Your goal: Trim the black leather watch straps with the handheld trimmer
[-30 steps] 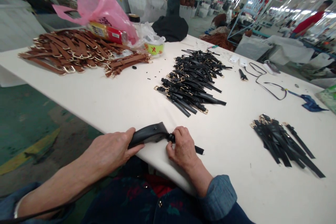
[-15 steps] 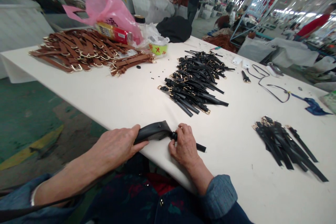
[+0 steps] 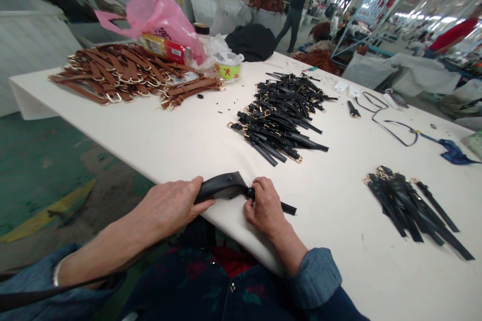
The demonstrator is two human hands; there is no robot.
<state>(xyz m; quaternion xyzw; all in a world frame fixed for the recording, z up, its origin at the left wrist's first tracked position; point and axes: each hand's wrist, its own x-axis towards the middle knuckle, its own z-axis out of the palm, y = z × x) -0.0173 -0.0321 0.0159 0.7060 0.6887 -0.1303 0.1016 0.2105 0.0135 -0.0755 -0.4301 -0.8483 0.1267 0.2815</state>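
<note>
My left hand (image 3: 184,198) is closed round one end of a broad black curved piece (image 3: 222,184) with a smooth surface. Its exact kind I cannot tell. The flared end of this piece points toward my right hand (image 3: 265,205), which has its fingers closed on a narrow black strap (image 3: 288,208). The strap's tail sticks out past that hand to the right, near the table's front edge. My right fingers hide how strap and curved piece meet. Beyond my hands lies a pile of black buckle straps (image 3: 280,115) with gold-coloured buckles.
A smaller bunch of black straps (image 3: 408,205) lies to the right. Brown buckle straps (image 3: 120,70) are heaped at the far left, beside a pink plastic bag (image 3: 161,15) and a red-and-yellow can (image 3: 165,49). A thin cord (image 3: 391,133) crosses the white table (image 3: 181,145).
My hands keep almost the same pose on the black piece and strap. In the background, a person in dark clothes has moved to the right. The view has shifted slightly.
</note>
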